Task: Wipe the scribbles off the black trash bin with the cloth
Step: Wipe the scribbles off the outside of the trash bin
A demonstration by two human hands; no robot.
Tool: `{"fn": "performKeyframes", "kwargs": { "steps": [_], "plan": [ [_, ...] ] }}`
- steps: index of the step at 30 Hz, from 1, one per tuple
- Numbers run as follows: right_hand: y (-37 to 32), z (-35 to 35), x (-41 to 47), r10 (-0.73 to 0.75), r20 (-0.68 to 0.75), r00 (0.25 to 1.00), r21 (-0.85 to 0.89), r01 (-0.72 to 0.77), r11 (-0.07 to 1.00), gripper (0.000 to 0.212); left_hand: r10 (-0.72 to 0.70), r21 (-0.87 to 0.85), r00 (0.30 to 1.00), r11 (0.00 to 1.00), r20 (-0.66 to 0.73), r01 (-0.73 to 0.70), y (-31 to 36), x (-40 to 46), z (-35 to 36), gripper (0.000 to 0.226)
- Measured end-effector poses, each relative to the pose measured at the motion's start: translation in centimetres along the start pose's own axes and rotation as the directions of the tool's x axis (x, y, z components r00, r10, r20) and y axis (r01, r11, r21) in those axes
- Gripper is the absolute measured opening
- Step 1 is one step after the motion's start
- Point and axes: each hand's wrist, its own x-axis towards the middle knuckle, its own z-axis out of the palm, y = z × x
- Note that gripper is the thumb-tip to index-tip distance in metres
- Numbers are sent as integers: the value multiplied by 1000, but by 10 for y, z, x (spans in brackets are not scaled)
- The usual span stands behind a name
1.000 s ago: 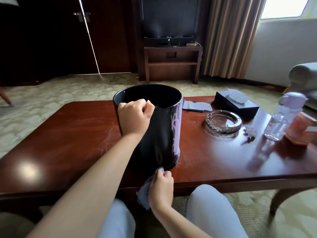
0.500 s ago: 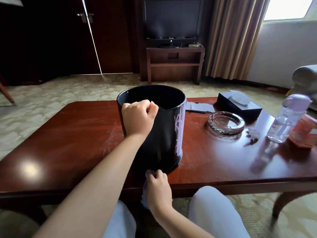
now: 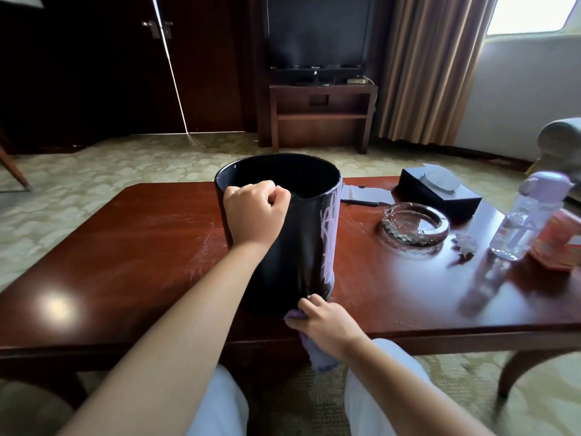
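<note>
Gripping the near rim of the black trash bin (image 3: 292, 240), my left hand (image 3: 254, 212) was curled into a tight fist over the edge, thumb outside. The bin stood upright on the dark red wooden coffee table (image 3: 125, 256), near its front edge. Pale purple scribbles (image 3: 328, 234) ran down the bin's right side (most of that wall curved out of my sight). My right hand (image 3: 323, 322) pinched a lilac cloth (image 3: 314, 350) against the bin's base at the front right, fingers bent round the fabric, the loose end hanging below the table edge. Right of the bin lay a glass ashtray (image 3: 415, 226), with a black tissue box (image 3: 440, 193) behind it and a clear water bottle (image 3: 522, 218) with a lilac cap further right.
</note>
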Motion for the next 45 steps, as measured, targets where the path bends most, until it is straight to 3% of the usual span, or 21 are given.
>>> {"fn": "performKeyframes", "kwargs": {
  "steps": [5, 11, 13, 16, 20, 29, 35, 40, 45],
  "plan": [
    [13, 2, -13, 54, -52, 997, 53, -52, 997, 27, -23, 3, 999, 1000, 40, 22, 1, 1, -2, 34],
    [18, 0, -19, 263, 15, 965, 145, -262, 954, 18, -45, -3, 995, 999, 91, 45, 2, 2, -6, 34],
    [23, -5, -21, 387, 109, 916, 180, -401, 898, 16, -70, 1, 989, 998, 128, 71, 4, 3, -7, 35],
    [33, -12, -22, 586, 271, 764, 285, -645, 709, 23, -113, 1, 979, 993, 168, 114, 6, 5, -10, 35],
    [36, -14, -13, 692, 344, 635, 378, -768, 517, 20, -145, -68, 961, 984, 234, 165, 3, 8, -15, 37],
    [22, -4, -5, 833, 359, 421, 465, -855, 231, 19, -158, 8, 920, 986, 359, 167, -8, 22, -26, 33],
    [16, 0, 3, 872, 377, 311, 493, -865, 96, 22, -158, 144, 954, 982, 256, 124, 24, 11, -10, 51],
    [13, 1, 3, 887, 358, 294, 490, -867, 90, 23, -241, 160, 942, 965, 234, 207, 39, 6, -1, 53],
    [12, 2, 1, 879, 350, 325, 490, -863, 125, 23, -261, 112, 940, 964, 218, 242, 30, 8, -5, 35]
  ]
}}
